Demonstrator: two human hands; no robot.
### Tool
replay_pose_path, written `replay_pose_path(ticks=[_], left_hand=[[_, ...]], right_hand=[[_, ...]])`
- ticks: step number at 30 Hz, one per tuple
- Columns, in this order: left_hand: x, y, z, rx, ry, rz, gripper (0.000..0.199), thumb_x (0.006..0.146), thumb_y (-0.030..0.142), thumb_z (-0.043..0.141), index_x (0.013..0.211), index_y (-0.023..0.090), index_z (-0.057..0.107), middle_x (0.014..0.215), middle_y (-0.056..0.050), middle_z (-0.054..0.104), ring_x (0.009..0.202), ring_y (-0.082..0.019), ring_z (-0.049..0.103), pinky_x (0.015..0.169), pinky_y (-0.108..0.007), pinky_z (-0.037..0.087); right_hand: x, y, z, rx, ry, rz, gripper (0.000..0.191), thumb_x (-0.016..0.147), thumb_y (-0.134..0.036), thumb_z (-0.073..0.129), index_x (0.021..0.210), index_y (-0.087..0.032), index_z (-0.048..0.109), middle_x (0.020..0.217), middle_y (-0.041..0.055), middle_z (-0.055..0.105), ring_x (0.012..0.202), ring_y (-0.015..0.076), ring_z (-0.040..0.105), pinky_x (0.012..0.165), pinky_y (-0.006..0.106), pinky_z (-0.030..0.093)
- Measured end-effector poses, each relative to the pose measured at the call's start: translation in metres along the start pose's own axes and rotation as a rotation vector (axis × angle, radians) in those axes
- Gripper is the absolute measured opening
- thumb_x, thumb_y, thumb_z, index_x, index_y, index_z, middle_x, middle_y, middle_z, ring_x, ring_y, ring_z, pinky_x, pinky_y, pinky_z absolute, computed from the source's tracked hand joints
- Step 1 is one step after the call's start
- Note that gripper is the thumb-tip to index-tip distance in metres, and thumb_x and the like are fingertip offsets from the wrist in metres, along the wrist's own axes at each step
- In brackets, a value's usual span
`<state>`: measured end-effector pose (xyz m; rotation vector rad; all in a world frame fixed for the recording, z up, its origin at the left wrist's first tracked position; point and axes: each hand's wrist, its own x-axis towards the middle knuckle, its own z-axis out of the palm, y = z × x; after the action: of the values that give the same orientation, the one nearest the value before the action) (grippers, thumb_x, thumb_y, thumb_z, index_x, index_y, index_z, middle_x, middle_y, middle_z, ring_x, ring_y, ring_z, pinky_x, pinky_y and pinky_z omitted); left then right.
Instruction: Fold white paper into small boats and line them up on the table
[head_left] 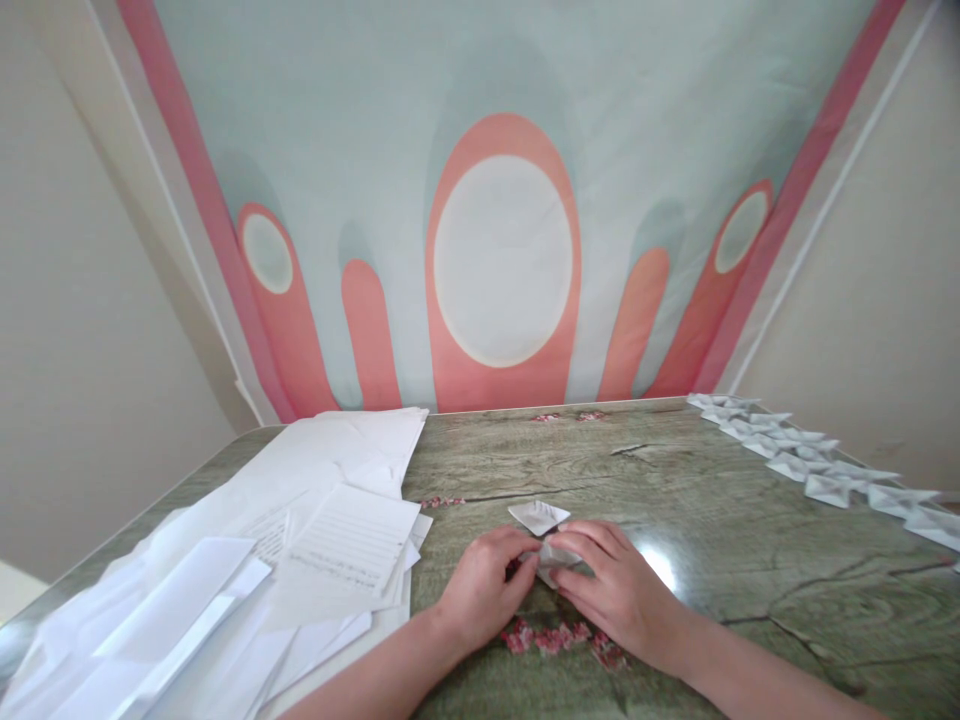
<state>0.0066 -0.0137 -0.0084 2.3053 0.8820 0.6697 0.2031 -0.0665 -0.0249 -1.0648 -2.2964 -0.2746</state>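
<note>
A small piece of folded white paper (553,560) is pinched between my two hands, low over the middle of the table. My left hand (487,582) grips its left side with thumb and fingers closed. On its right side, the fingers of my right hand (619,585) press against the paper and cover part of it. Just beyond the fingertips shows a pointed, folded white paper piece (539,516) with faint print. Whether it joins the paper in my hands, I cannot tell.
A heap of loose white sheets (217,560), some with lines and writing, covers the table's left side. Rows of small folded paper boats (825,465) stand along the right edge. The wood-patterned table (720,500) meets a coral-and-pale-green wall panel (502,390) at the back.
</note>
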Motion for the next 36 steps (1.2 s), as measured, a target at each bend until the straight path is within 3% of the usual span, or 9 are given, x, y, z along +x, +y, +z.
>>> replay_pose_path(ticks=[7,22,27,31,36], left_hand=[[0.0001,0.0017,0.0007,0.007,0.015,-0.003,0.024,0.086,0.020,0.045,0.097,0.021,0.066,0.091,-0.004,0.066,0.085,-0.017,0.059,0.080,-0.024,0.044],[0.0004,0.0010,0.0019,-0.002,0.030,0.021,0.023,0.086,0.017,0.046,0.097,0.021,0.066,0.090,-0.004,0.064,0.084,-0.016,0.059,0.080,-0.025,0.045],[-0.0018,0.0033,-0.0007,0.046,0.078,0.095,0.014,0.081,0.015,0.053,0.089,0.020,0.064,0.106,-0.006,0.056,0.099,-0.018,0.053,0.087,-0.028,0.043],[-0.0036,0.0069,-0.0013,0.174,0.014,0.192,0.020,0.073,0.017,0.066,0.092,0.023,0.062,0.116,-0.005,0.051,0.108,-0.022,0.047,0.093,-0.037,0.038],[-0.0015,0.0069,0.0024,0.270,-0.005,0.228,0.019,0.075,0.017,0.065,0.092,0.022,0.059,0.116,-0.005,0.051,0.111,-0.023,0.044,0.093,-0.039,0.036]], right_hand=[[-0.0012,0.0002,0.0003,0.085,-0.022,0.083,0.014,0.085,-0.013,0.053,0.082,-0.020,0.064,0.110,0.0064,0.056,0.107,0.0242,0.046,0.086,0.043,0.044],[-0.0004,0.0008,0.0011,0.129,-0.019,0.089,0.015,0.086,-0.013,0.050,0.084,-0.020,0.063,0.104,0.0069,0.056,0.104,0.0229,0.047,0.084,0.040,0.044],[0.0006,0.0010,0.0014,0.137,0.006,0.105,0.017,0.088,-0.015,0.047,0.083,-0.019,0.063,0.101,0.0078,0.057,0.104,0.0232,0.048,0.083,0.040,0.044],[0.0005,0.0016,0.0031,0.172,0.003,0.105,0.018,0.090,-0.016,0.046,0.087,-0.019,0.063,0.102,0.0079,0.056,0.105,0.0233,0.046,0.085,0.041,0.044],[-0.0001,0.0012,0.0048,0.210,0.000,0.115,0.016,0.090,-0.016,0.046,0.088,-0.018,0.062,0.101,0.0076,0.056,0.105,0.0233,0.046,0.085,0.041,0.043]])
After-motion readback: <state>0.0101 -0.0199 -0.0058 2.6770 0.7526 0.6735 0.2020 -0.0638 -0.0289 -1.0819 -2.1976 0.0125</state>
